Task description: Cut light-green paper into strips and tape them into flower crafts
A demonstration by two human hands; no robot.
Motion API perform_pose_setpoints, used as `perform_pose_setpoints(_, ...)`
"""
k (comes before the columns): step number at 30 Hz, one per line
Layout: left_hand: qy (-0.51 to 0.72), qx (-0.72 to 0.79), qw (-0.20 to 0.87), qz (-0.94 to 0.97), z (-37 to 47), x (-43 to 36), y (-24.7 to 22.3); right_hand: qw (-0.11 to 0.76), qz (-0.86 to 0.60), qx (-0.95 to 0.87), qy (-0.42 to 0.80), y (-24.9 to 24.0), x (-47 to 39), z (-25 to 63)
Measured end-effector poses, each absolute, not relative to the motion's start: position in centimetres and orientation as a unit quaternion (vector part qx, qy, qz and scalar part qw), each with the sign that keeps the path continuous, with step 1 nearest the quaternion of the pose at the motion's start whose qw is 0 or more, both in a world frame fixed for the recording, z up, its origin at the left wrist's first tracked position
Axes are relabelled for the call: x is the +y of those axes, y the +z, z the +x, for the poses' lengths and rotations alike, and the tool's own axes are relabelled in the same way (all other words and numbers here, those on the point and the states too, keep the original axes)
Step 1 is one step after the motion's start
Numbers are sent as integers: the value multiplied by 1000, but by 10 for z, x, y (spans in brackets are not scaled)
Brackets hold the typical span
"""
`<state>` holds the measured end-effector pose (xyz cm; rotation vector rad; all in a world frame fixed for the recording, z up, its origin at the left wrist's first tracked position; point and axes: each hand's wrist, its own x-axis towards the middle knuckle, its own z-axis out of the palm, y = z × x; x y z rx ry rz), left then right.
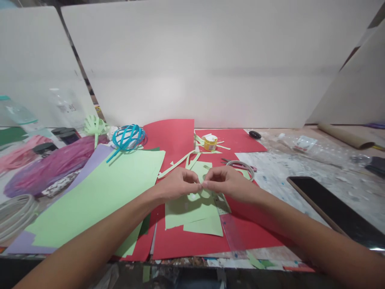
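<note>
From my distant seat I see the left hand [183, 184] and the right hand [228, 182] meeting at the fingertips, each one curled narrow. The tips hide the place between them, so I cannot tell if either hand is closed on something. The light green paper pieces [192, 218] lie directly below the hands, on the red sheet [186, 247], and the hands cover a part of them.

Several things crowd this place. A clear ruler [233, 233] lies beside the pieces on the right. Just beyond the hands are narrow green strips [177, 164], and behind these stands a yellow pot [210, 144]. Near the right hand, a pale ring [252, 170] lies over the scissors [255, 168]. More to the right are a dark phone [337, 208] and a clear bottle [321, 153], lying on its side.

On the left, large light green sheets [99, 192] pass under the left forearm. A blue strip ball [129, 137] rests at their far edge, near a magenta bag [69, 160].
</note>
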<state>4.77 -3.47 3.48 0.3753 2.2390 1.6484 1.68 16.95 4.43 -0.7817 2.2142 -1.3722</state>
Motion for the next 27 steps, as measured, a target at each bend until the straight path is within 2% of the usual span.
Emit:
perform_pose_setpoints(4,696,706,120,58,40,-42,41,168,-298,799,-495,42,166,-6)
perform_pose_setpoints(8,808,588,21,-22,30,-50,41,13,-358,876,-322,37,154,-38)
perform_pose_setpoints(13,838,544,-9,-48,26,-51,37,-22,-430,897,-101,31,129,-50)
perform_pose_setpoints(19,857,508,-32,-81,30,-49,42,-60,-431,899,-51,35,130,-51)
perform_pose_setpoints(22,859,501,-50,-95,30,-48,42,-76,-388,909,-132,40,153,-63)
perform_pose_setpoints(24,856,507,-59,-85,30,-48,39,-71,-282,900,-326,45,173,-74)
perform_pose_setpoints(26,853,513,-59,-76,30,-47,37,-9,-142,810,-568,50,191,-82)
perform_pose_setpoints(27,854,513,-52,-74,31,-46,36,10,-110,781,-615,52,197,-84)
